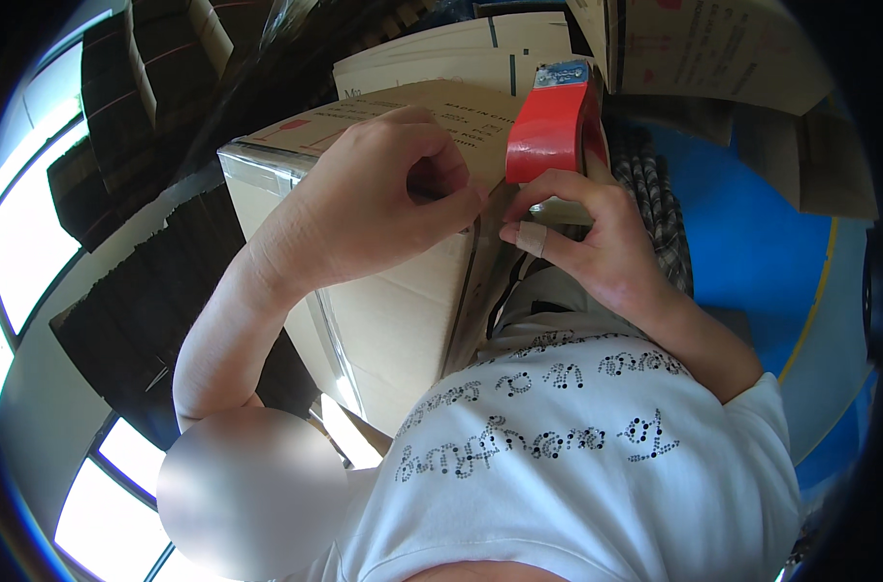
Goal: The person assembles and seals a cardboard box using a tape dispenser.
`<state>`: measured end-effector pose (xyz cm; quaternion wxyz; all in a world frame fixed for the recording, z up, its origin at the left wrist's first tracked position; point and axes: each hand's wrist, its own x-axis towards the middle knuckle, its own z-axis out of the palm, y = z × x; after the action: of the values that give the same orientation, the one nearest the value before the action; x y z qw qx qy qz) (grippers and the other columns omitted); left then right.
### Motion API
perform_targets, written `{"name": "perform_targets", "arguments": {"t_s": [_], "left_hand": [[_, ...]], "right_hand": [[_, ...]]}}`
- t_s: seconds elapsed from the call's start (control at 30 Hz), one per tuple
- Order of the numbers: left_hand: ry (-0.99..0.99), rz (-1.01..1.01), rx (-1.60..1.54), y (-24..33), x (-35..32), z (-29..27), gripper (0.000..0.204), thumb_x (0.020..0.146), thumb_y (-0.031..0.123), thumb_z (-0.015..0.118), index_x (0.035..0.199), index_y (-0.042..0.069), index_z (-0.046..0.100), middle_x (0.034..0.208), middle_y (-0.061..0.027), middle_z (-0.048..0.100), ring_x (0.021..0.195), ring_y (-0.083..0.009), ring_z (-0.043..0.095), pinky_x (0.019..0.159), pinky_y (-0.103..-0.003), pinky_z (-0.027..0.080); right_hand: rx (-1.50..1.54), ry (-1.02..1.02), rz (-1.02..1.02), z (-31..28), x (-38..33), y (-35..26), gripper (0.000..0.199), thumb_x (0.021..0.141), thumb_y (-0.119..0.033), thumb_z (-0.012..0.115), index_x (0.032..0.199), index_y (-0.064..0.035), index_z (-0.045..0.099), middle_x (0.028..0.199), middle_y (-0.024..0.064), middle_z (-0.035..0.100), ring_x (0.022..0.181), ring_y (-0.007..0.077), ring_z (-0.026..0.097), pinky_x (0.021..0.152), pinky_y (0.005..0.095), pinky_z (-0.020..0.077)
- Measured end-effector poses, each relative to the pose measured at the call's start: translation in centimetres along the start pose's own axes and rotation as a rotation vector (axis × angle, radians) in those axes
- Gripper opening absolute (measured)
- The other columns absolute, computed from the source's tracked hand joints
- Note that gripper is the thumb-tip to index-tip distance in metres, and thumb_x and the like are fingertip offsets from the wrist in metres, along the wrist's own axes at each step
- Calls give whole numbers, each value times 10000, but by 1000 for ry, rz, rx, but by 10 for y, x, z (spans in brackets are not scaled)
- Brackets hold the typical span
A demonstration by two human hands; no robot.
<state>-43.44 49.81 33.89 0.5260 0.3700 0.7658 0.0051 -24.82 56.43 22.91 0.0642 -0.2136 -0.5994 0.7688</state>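
Note:
A taped brown cardboard carton [393, 320] stands in front of me, its printed top partly covered by my hands. My left hand [374, 199] is over the carton's near top edge, thumb and fingertips pinched together; what lies between them is too small to make out. Just right of that corner is my right hand [602, 233], a beige bandage [532, 239] round its thumb. Thumb and index finger are curled toward each other with a small gap. Its other fingers appear hooked into a red tape dispenser [546, 131] with a blue metal head, tilted upright above the carton's edge.
Flattened cardboard sheets [451, 58] stand behind the carton. Another printed carton [718, 48] is at the far right, above a blue floor [752, 233] with a yellow line. Dark stacked cardboard [160, 291] lies to the left, near bright windows [34, 223].

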Motion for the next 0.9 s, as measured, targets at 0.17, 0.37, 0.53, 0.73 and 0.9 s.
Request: {"name": "perform_targets", "arguments": {"t_s": [0.17, 0.37, 0.53, 0.73, 0.9], "left_hand": [[15, 16, 15, 0, 0, 0, 167, 838, 103, 648, 789, -33, 563, 909, -70, 538, 808, -122, 604, 787, -257, 509], [27, 55, 71, -4, 2, -2, 119, 831, 54, 603, 772, -25, 535, 978, -91, 519, 885, -139, 600, 804, -262, 514], [124, -20, -128, -10, 3, 2, 72, 793, -49, 502, 809, 0, 551, 1031, -93, 503, 900, -170, 602, 826, -276, 516], [290, 648, 233, -25, 2, 9, 348, 568, -106, 484, 818, 12, 696, 816, -113, 616, 847, -261, 606, 729, -348, 507], [613, 772, 509, -38, 2, 20, 261, 539, -22, 597, 779, 46, 675, 844, -69, 634, 873, -255, 604, 652, -343, 524]], "right_hand": [[-26, 0, -29, 2, 1, 2, 168, 742, -173, 772, 814, -50, 683, 957, 109, 607, 950, 258, 552, 852, 364, 430], [-40, -6, -39, 1, 2, 8, 147, 753, -162, 761, 816, -58, 677, 990, 112, 600, 984, 270, 542, 877, 379, 421], [-36, 35, -87, 4, 3, 8, 126, 768, -141, 741, 840, -62, 674, 980, 106, 611, 989, 272, 551, 874, 378, 428], [-99, 95, -183, 1, 5, 4, 135, 778, -105, 723, 894, -59, 673, 959, 96, 626, 971, 266, 566, 862, 371, 441], [-151, 93, -216, -2, 2, 6, 134, 782, -84, 714, 907, -53, 672, 967, 95, 631, 967, 263, 571, 854, 360, 448]]}}
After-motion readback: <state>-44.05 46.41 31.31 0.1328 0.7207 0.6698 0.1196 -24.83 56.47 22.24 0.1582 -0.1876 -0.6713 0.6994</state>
